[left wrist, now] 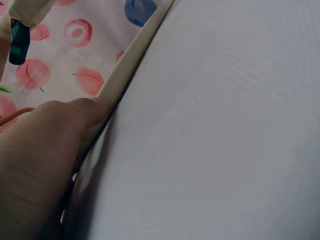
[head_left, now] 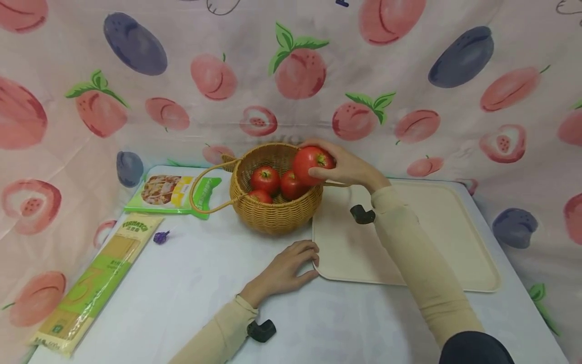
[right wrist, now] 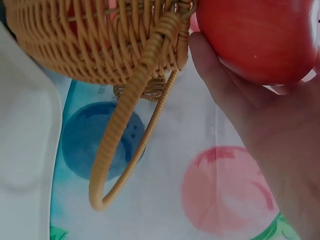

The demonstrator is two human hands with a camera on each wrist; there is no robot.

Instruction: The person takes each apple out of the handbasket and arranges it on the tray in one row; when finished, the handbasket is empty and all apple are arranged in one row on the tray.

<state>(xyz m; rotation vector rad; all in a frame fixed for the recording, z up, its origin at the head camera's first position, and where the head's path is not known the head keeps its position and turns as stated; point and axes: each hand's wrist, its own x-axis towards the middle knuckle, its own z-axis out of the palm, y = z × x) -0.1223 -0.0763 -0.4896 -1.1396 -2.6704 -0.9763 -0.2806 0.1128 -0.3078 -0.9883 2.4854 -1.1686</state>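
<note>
In the head view my right hand (head_left: 347, 166) grips a red apple (head_left: 311, 163) over the right side of a round wicker basket (head_left: 273, 220), with fingers behind the fruit and thumb in front. The right wrist view shows the held apple (right wrist: 260, 37) close beside the woven basket wall (right wrist: 55, 45). Several more red apples (head_left: 265, 179) lie inside the basket. My left hand (head_left: 284, 268) rests on the table at the near left corner of a cream tray (head_left: 432, 227), its relaxed fingertips touching the edge. The left wrist view has its thumb (left wrist: 87, 112) against the tray rim (left wrist: 132, 60).
The basket's looped handles (head_left: 195, 184) stick out to both sides, the right one over the tray. A green food bag (head_left: 173, 194), a long pack of noodles (head_left: 97, 283) and a small purple item (head_left: 161, 237) lie at left. A fruit-print cloth (head_left: 291, 111) hangs behind.
</note>
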